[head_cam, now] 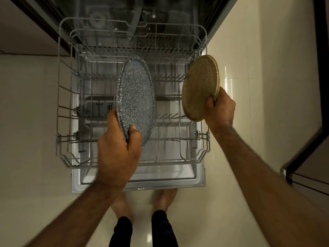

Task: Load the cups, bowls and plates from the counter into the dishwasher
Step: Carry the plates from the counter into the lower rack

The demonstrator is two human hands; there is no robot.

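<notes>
Grey speckled plate (136, 100) is hanging edge-on over the pulled-out dishwasher rack (178, 163), left hand (117, 154) pinching its lower rim; right hand (220, 107) is gripping the gold plate (200, 88) at the rack's rt side. Risk imo: rim-only pinch slipping, or plate missing the tines (167, 78) & tipping.

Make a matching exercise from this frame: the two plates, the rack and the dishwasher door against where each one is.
Things
1. speckled grey plate
2. golden-brown plate
3. wire rack
4. dishwasher door

Places
A. gripped by the right hand, beside the rack's right side
B. pulled out, no dishes seen in it
C. gripped by the left hand, above the rack
D. folded down beneath the rack

Pairs: 1-C, 2-A, 3-B, 4-D
</notes>
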